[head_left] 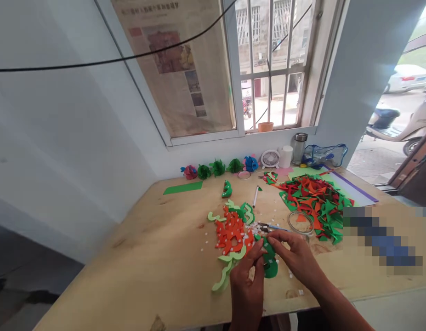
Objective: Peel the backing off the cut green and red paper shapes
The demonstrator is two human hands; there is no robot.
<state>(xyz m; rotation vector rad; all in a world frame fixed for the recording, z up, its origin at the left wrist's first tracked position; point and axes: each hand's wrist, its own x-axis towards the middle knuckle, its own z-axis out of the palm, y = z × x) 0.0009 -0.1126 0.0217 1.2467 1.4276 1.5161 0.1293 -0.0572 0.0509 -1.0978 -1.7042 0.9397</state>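
Observation:
Between my two hands is a dark green cutout [270, 269] with curved edges and small white squares on it. My left hand [249, 276] pinches its left side. The fingertips of my right hand [293, 253] are closed on its upper edge. Just beyond my hands lies a pile of orange cutouts [230, 230], several with white squares on them. Pale green wavy strips [222, 276] lie beside my left hand, and more green pieces [247, 212] rest behind the orange ones. Small white bits [252, 229] are scattered around a thin blue-handled tool [276, 228].
A heap of red and green scraps [316, 197] covers the right side, with a tape roll [300, 223] at its edge. Along the wall stand folded paper figures [218, 168], a small fan [269, 159] and a glass bottle [298, 148]. A marker [256, 196] lies mid-table.

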